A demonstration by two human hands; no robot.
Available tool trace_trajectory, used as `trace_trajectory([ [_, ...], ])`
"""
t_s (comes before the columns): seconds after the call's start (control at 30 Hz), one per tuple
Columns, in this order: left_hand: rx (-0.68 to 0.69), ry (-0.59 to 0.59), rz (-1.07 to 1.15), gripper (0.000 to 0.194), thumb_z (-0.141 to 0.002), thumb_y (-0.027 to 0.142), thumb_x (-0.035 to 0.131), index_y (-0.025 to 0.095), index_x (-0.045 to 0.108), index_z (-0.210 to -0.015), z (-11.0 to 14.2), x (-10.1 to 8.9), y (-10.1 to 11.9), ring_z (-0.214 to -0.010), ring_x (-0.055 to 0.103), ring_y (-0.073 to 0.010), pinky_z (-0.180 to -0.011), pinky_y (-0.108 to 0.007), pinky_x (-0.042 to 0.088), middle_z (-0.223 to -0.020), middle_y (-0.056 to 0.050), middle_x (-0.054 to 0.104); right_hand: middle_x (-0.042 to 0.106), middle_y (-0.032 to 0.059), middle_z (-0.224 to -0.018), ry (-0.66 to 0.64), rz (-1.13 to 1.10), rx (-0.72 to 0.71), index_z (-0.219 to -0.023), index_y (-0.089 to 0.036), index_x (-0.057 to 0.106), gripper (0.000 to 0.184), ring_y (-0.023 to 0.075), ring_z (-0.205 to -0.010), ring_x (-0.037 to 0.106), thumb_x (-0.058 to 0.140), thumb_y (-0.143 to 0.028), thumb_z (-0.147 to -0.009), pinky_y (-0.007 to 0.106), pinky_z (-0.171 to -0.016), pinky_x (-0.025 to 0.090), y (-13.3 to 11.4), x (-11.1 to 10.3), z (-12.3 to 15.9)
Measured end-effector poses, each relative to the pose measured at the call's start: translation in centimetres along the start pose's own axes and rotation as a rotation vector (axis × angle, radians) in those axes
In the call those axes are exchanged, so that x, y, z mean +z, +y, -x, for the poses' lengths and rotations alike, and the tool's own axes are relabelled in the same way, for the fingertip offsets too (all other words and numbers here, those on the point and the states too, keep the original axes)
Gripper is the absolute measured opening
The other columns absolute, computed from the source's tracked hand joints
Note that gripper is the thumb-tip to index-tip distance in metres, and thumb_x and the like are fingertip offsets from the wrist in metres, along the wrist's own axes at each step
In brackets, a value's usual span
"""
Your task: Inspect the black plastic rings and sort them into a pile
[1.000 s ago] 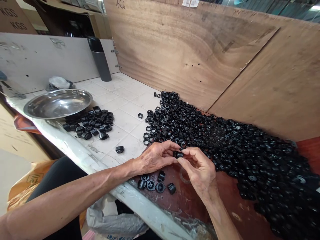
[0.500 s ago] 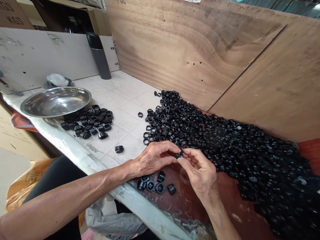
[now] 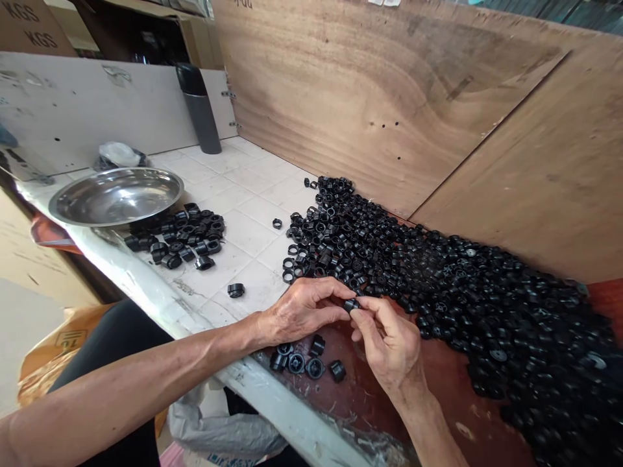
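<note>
My left hand and my right hand meet above the bench edge, both pinching one small black plastic ring between their fingertips. A long heap of the same black rings spreads from the middle of the bench to the far right, just beyond my fingers. Several rings lie in a small cluster under my left hand. Another small pile of rings sits to the left, beside a steel bowl. One lone ring lies between that pile and my left hand.
Plywood boards wall the back and right of the bench. A grey flask with a black cap stands at the back left. A white tiled top meets a reddish surface. A plastic bag hangs below the front edge.
My fingers have shifted slightly on the ring, with the right hand turning and closing in on it. The view has drifted a little; nothing else on the bench has moved.
</note>
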State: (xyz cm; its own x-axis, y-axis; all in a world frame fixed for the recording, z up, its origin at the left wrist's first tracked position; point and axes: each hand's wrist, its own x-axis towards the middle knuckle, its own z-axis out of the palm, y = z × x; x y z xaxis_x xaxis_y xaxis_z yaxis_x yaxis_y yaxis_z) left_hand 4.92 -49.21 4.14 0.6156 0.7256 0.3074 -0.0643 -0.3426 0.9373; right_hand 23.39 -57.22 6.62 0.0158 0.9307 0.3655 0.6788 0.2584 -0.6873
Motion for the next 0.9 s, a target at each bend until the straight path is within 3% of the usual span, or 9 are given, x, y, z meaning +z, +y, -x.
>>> trace_trajectory([
  [0.13,0.023,-0.084,-0.046,0.024,-0.088,0.023,0.072,0.017,0.073,-0.111,0.0,-0.1,0.4,-0.101,0.072,-0.0209,-0.095,-0.033,0.057,-0.110,-0.010,0.076,0.065,-0.0022,-0.059,0.037,0.058,-0.010,-0.090,-0.020,0.067,0.021,0.0130,-0.053,0.064,0.053,-0.030,-0.102,0.023,-0.057,0.049,0.4,0.2,0.1],
  [0.33,-0.100,0.024,0.118,0.024,-0.085,0.024,0.075,0.015,0.073,-0.107,0.0,0.4,0.0,-0.092,0.074,-0.0194,-0.082,-0.029,0.061,-0.108,-0.009,0.075,0.073,0.0010,-0.081,0.030,-0.075,0.077,-0.097,-0.023,0.069,0.011,0.0155,-0.065,0.069,0.060,-0.029,-0.097,0.026,-0.064,0.055,0.1,0.3,0.0],
  [0.5,-0.216,0.066,0.226,0.028,-0.080,0.027,0.081,0.014,0.076,-0.103,-0.2,0.5,0.4,-0.094,0.073,-0.0209,-0.088,-0.033,0.060,-0.105,-0.009,0.076,0.072,0.0040,-0.097,0.068,-0.118,-0.053,-0.093,-0.024,0.071,0.010,0.0199,-0.093,0.069,0.061,-0.019,-0.095,0.032,-0.085,0.056,-0.1,0.3,-0.3],
  [0.63,-0.339,0.074,0.376,0.030,-0.078,0.029,0.083,0.014,0.076,-0.103,-0.3,0.4,1.1,-0.089,0.072,-0.0191,-0.089,-0.034,0.060,-0.101,-0.007,0.077,0.071,0.0050,-0.102,0.072,-0.149,-0.087,-0.098,-0.025,0.072,0.014,0.0200,-0.099,0.068,0.062,-0.015,-0.095,0.035,-0.090,0.056,-0.1,0.2,-0.2],
  [0.83,-0.208,0.132,0.359,0.023,-0.077,0.029,0.084,0.015,0.077,-0.094,-0.5,0.5,0.9,-0.095,0.069,-0.0184,-0.091,-0.033,0.058,-0.102,-0.006,0.072,0.072,0.0043,-0.104,0.111,-0.195,0.006,-0.094,-0.026,0.074,0.010,0.0204,-0.101,0.069,0.066,-0.020,-0.094,0.034,-0.091,0.057,-0.2,0.3,0.0],
  [0.9,-0.237,0.121,0.401,0.024,-0.076,0.029,0.084,0.014,0.076,-0.093,-0.6,0.6,0.9,-0.092,0.070,-0.0177,-0.090,-0.032,0.058,-0.100,-0.006,0.072,0.073,0.0045,-0.105,0.134,-0.201,0.045,-0.096,-0.026,0.073,0.008,0.0215,-0.103,0.069,0.066,-0.023,-0.093,0.036,-0.093,0.057,-0.3,0.4,0.0],
])
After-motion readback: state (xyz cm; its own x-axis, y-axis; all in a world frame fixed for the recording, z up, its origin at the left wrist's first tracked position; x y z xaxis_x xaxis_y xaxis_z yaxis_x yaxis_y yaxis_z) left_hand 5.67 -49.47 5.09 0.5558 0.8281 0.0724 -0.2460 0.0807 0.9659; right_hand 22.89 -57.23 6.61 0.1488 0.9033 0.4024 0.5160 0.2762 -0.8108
